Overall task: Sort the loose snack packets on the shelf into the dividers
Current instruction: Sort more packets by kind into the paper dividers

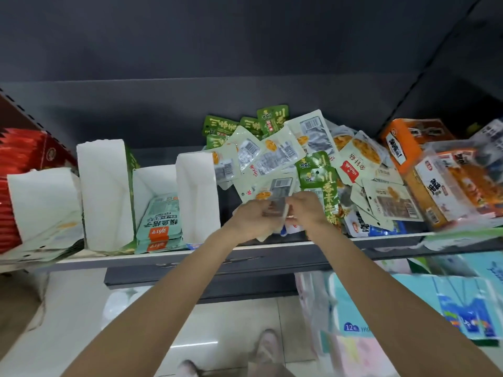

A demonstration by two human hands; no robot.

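Note:
A heap of loose snack packets (275, 153), pale green and dark green, lies on the dark shelf (245, 250) right of centre. My left hand (255, 219) and my right hand (307, 210) meet at the heap's front edge. Both grip a small stack of pale packets (275, 209) between them. To the left stand white cardboard dividers (104, 191). One divider bay holds stacked mint-green packets with orange labels (160, 227). Another white divider wall (200, 197) stands just left of my hands.
Red packets (16, 164) fill the far left of the shelf. Orange snack boxes (424, 164) crowd the right end. Below the shelf on the right sit tissue packs (408, 303). The tiled floor and my shoes (266, 346) show underneath.

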